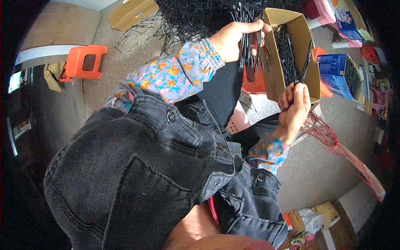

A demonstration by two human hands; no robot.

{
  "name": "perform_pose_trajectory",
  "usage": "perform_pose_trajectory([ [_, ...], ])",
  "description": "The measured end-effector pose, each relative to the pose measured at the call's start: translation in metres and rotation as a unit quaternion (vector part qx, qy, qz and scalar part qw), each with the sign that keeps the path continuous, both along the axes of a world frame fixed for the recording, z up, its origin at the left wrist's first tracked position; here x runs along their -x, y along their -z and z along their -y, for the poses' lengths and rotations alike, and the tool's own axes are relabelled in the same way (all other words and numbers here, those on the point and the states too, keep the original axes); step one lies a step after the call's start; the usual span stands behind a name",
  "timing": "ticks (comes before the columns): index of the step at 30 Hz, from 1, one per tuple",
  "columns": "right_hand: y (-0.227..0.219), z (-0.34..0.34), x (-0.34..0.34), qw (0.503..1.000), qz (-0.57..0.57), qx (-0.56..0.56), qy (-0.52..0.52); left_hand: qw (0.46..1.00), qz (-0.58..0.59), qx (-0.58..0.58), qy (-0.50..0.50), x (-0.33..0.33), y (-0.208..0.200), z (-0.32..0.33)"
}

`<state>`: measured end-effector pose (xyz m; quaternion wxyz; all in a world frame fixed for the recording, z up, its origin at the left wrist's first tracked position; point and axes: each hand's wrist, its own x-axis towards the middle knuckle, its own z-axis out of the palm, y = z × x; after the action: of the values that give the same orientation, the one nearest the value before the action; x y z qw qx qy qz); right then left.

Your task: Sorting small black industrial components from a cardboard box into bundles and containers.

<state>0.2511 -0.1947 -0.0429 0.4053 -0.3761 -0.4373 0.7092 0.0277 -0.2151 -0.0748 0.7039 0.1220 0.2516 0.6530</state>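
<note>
My left hand (229, 40) is closed round a bundle of thin black sticks (246, 46), which point up and down past my fingers. What the sticks are exactly I cannot tell. Close by on the right, a long open cardboard box (273, 77) holds many similar black sticks (285, 52). At the near end of that box, my right hand (296, 104) pinches a few black sticks (306, 64) between thumb and fingers, their tips slanting up over the box.
A large heap of black sticks (191, 21) spreads beyond my hands, some scattered on the floor. Orange stools (85, 62) stand at left and under the box. A blue carton (333, 68) of sticks is at right, near a red wire bundle (329, 139).
</note>
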Motion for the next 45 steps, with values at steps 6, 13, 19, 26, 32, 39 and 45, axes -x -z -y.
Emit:
perform_pose_trajectory([
  [6, 0.003, -0.001, 0.002, 0.999, 0.028, -0.012, -0.015, 0.993, 0.032, 0.011, 0.109, -0.008, -0.007, 0.003],
  [13, 0.000, 0.001, 0.005, 0.985, 0.143, -0.092, -0.040, 0.971, 0.061, 0.029, 0.230, -0.011, -0.013, 0.004],
  [19, 0.000, 0.004, 0.007, 0.978, 0.172, -0.114, -0.042, 0.979, 0.010, 0.031, 0.199, -0.012, -0.014, 0.006],
  [26, 0.001, 0.003, 0.006, 0.978, 0.166, -0.108, -0.069, 0.958, 0.064, 0.052, 0.276, -0.016, -0.008, 0.006],
  [32, -0.007, -0.003, 0.009, 0.866, 0.303, -0.385, -0.097, 0.908, 0.162, 0.042, 0.384, -0.017, -0.001, 0.007],
  [39, -0.023, -0.012, 0.010, 0.750, 0.357, -0.543, -0.125, 0.898, 0.107, 0.088, 0.417, -0.022, -0.013, 0.012],
  [45, -0.024, -0.019, 0.011, 0.683, 0.369, -0.613, -0.147, 0.904, 0.076, 0.059, 0.416, -0.027, -0.013, 0.015],
])
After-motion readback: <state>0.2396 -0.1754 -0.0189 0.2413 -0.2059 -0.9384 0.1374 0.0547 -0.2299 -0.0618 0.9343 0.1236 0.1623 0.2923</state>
